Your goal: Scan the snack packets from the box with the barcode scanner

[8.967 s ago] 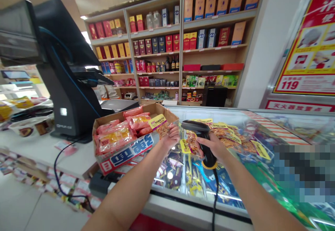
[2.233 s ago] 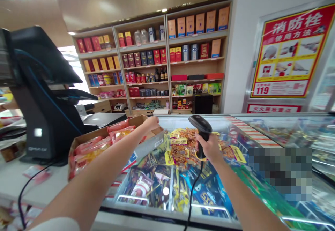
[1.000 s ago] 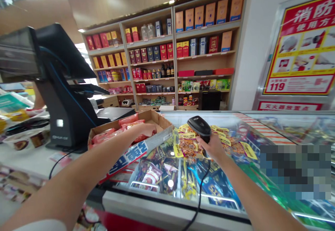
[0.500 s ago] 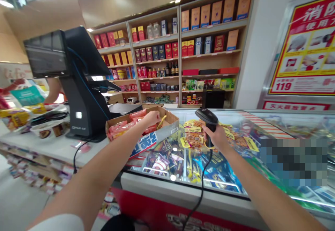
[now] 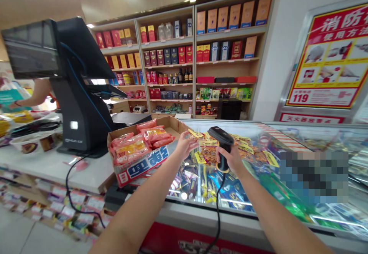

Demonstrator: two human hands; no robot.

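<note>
While an open carton (image 5: 148, 162) of pink packs (image 5: 130, 149) is sitting leftmost, the right hand (image 5: 230, 157) is wrapping around a black scanner (image 5: 221, 136). Fingers half curled, the left hand (image 5: 184, 146) is holding a yellow-labelled packet (image 5: 195, 133) at the carton's right end, now reaching farther right than half a second ago.

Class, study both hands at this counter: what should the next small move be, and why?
Probably, the left hand should secure its grip on the nearest yellow-labelled packet: that packet is right at its fingers, though whether they grip it is unclear, and the right hand is occupied holding the black scanner.
</note>
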